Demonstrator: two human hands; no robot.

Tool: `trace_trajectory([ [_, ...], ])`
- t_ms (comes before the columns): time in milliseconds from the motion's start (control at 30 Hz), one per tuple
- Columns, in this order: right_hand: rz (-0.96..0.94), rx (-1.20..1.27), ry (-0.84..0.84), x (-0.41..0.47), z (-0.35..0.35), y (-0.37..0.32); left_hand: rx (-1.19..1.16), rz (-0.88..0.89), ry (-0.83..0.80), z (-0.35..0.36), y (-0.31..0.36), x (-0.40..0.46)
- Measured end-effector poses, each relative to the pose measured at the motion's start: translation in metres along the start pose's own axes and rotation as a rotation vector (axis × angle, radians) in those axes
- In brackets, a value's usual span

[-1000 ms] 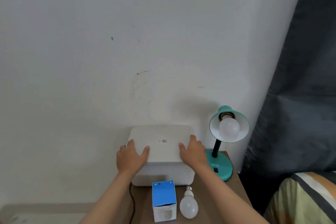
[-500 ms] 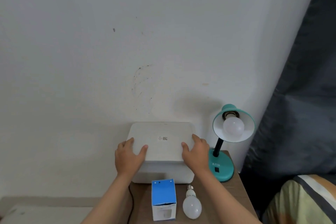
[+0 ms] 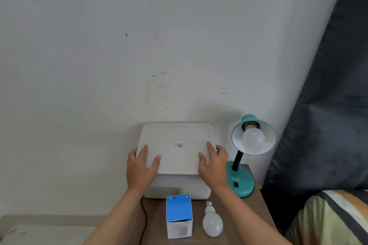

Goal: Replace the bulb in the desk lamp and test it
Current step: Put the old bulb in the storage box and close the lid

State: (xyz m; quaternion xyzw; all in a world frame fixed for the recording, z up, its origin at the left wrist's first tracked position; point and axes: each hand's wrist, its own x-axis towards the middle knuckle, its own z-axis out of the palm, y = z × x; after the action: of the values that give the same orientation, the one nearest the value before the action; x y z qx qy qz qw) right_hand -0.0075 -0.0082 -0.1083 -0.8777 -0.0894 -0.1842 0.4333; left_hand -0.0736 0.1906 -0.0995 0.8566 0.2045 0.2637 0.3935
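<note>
1. White lid [image 3: 175, 148]: flat, rigid plastic panel with a small label at centre, tilting up off the white box [image 3: 179, 187] beneath it. The left hand [image 3: 140, 167] is gripping its left edge, thumb on top and fingers wrapping the rim; the right hand [image 3: 214, 165] is gripping the right edge likewise. Probably light, but it is blocking no part of the lamp.
2. Desk lamp [image 3: 246, 155]: teal, sitting at the right rear of the wooden table [image 3: 256, 213], just beside the box. The shade is facing the camera, showing the fitted bulb [image 3: 253, 139] unlit in its socket. The base looks weighted; best steadied at the shade or neck while unscrewing.
3. Spare bulb [image 3: 212, 223]: lying on its side near the front edge, screw cap pointing toward the box, well apart from both hands. Likely light, smooth and breakable, and free to roll; to be taken round the globe, gently.
4. Blue and white carton [image 3: 179, 216]: standing upright just left of the spare bulb.
5. Black cable [image 3: 144, 219]: running down the table's left edge.
</note>
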Motion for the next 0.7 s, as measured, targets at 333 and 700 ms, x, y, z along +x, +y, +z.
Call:
trace_trajectory([
  [333, -0.098, 0.006, -0.009, -0.037, -0.053, -0.035, -0.013, 0.036, 0.089, -0.053, 0.034, -0.054],
  [700, 0.058, -0.266, -0.058, -0.206, -0.16, 0.041, -0.031, -0.022, -0.123, -0.043, 0.038, -0.257],
])
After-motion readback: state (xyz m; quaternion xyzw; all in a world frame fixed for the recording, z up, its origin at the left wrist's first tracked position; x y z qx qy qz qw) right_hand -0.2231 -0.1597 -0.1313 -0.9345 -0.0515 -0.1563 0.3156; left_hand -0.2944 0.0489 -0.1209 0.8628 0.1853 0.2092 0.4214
